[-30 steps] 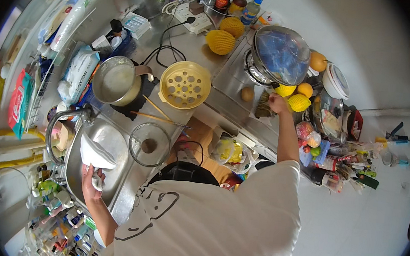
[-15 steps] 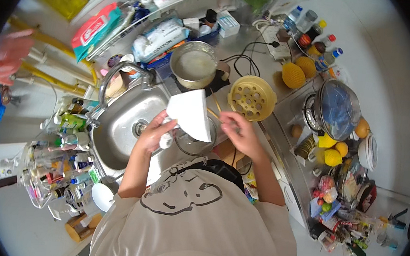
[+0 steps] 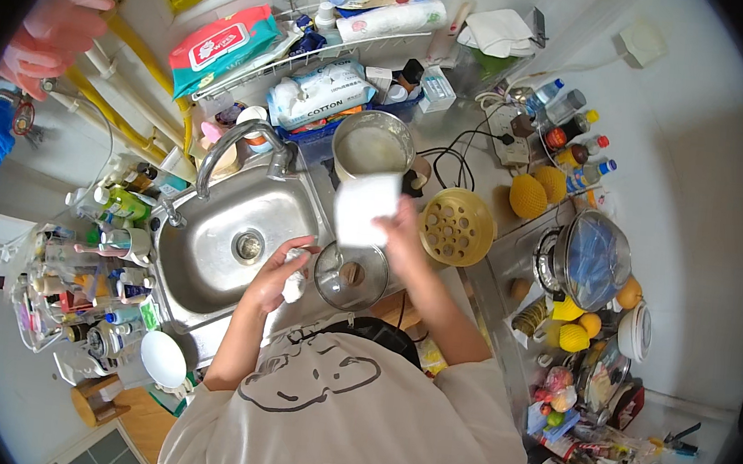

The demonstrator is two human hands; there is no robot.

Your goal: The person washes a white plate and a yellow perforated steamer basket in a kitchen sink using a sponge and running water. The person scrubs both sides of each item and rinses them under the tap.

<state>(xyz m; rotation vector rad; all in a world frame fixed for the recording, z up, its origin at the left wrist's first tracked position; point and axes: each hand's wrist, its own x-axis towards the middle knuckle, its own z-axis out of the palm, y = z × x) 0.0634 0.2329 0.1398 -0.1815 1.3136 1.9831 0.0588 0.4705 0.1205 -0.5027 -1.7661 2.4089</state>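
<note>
White and blurred, a flat squarish piece (image 3: 366, 210) sits in the right hand (image 3: 403, 233), whose fingers close on its lower right edge, so most of it juts leftward beyond the grip (its material is unclear), partly covering the metal pot (image 3: 342, 160) from view; the left hand (image 3: 276, 275) curls around a small white bundle (image 3: 294, 285), between the steel sink (image 3: 206, 248) and the glass lid (image 3: 368, 287)
</note>
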